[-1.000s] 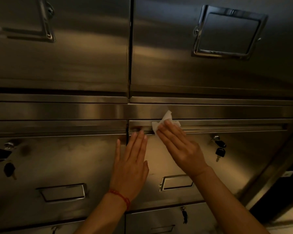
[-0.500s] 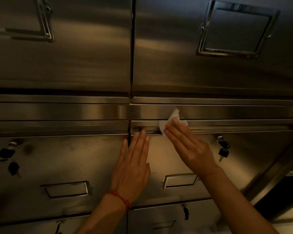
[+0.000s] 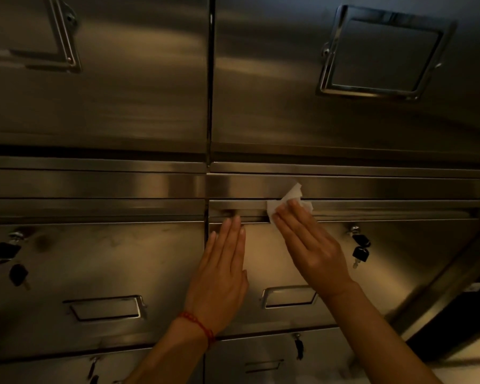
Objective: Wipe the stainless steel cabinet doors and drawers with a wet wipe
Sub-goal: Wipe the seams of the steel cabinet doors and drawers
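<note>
A stainless steel cabinet fills the view, with two upper doors [image 3: 261,92] and drawers below. My right hand [image 3: 311,245] presses a white wet wipe [image 3: 290,200] with straight fingers against the recessed top strip of the right drawer [image 3: 399,273]. Part of the wipe sticks out above my fingertips. My left hand [image 3: 222,273] lies flat on the same drawer's front, near its left edge, fingers straight and pointing up. A red string bracelet circles my left wrist.
Keys hang from the locks of the right drawer [image 3: 360,250] and the left drawer [image 3: 6,250]. Recessed pull handles [image 3: 288,296] sit low on each drawer. A chrome square handle [image 3: 380,51] is on the upper right door. Lower drawers show at the bottom edge.
My right hand has slid the wipe to the right along the drawer's top strip. My left hand has stayed flat on the drawer front.
</note>
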Demonstrator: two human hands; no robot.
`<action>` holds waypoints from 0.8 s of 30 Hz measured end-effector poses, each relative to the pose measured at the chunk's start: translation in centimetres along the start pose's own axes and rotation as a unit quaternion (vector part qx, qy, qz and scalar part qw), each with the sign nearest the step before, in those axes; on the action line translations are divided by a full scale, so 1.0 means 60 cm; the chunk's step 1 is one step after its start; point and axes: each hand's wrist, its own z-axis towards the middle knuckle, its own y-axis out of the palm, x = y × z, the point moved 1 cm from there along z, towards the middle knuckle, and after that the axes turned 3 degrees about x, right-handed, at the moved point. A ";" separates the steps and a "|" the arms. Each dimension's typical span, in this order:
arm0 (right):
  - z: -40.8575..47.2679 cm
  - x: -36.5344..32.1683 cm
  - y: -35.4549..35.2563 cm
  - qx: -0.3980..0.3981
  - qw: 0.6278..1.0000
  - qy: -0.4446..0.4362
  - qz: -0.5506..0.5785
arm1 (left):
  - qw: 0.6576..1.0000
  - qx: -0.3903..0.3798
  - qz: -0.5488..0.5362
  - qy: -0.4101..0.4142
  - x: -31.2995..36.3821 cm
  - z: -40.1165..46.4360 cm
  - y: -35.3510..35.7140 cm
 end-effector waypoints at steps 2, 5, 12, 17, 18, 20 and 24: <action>0.006 -0.009 0.004 0.001 1.000 -0.003 0.011 | 1.000 -0.001 -0.003 -0.004 0.003 0.000 0.002; 0.009 -0.002 0.004 -0.016 0.999 -0.022 0.020 | 1.000 0.005 -0.012 -0.012 0.006 -0.001 0.003; 0.003 0.004 -0.009 -0.026 1.000 -0.004 0.011 | 1.000 0.015 0.003 -0.004 0.006 -0.001 0.004; 0.010 0.004 -0.005 -0.022 0.999 -0.040 0.005 | 1.000 0.027 0.010 -0.003 0.009 -0.002 0.004; 0.007 0.010 -0.006 -0.026 0.999 -0.039 0.000 | 1.000 0.027 0.012 -0.003 0.009 -0.002 0.003; 0.000 0.019 -0.012 -0.033 0.999 -0.030 -0.012 | 0.999 0.028 0.015 -0.003 0.011 -0.001 0.001; -0.004 0.017 -0.014 -0.020 1.000 -0.015 -0.016 | 0.999 0.042 0.017 -0.005 0.012 -0.001 0.003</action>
